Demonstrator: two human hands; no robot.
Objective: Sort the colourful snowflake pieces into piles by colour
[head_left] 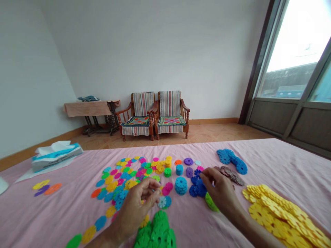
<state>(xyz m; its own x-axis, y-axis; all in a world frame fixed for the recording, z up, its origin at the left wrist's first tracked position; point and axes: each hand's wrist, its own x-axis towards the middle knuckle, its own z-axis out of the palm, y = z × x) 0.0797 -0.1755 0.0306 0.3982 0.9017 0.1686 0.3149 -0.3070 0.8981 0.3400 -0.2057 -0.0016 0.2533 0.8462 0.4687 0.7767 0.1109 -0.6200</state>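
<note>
Flower-shaped plastic discs in many colours lie on a pink cloth. My left hand [141,201] hovers over the loose mixed discs [128,174], fingers loosely curled and a gap between thumb and fingers, nothing seen in it. Just beyond its thumb lies a pale blue disc [162,202]. My right hand [219,187] pinches at a dark blue disc [197,173] above the dark blue pile [198,188]; its fingertips partly hide the contact. Left of that pile stands a light blue stack [181,186]. A lime green stack [211,202] sits partly behind my right wrist.
Green discs [156,234] are heaped at the front, yellow discs [281,215] at the right. Brown discs [231,175] and blue discs [231,160] lie farther back. A tissue pack [57,156] rests at the left. Two wooden chairs [170,112] stand beyond the cloth's far edge.
</note>
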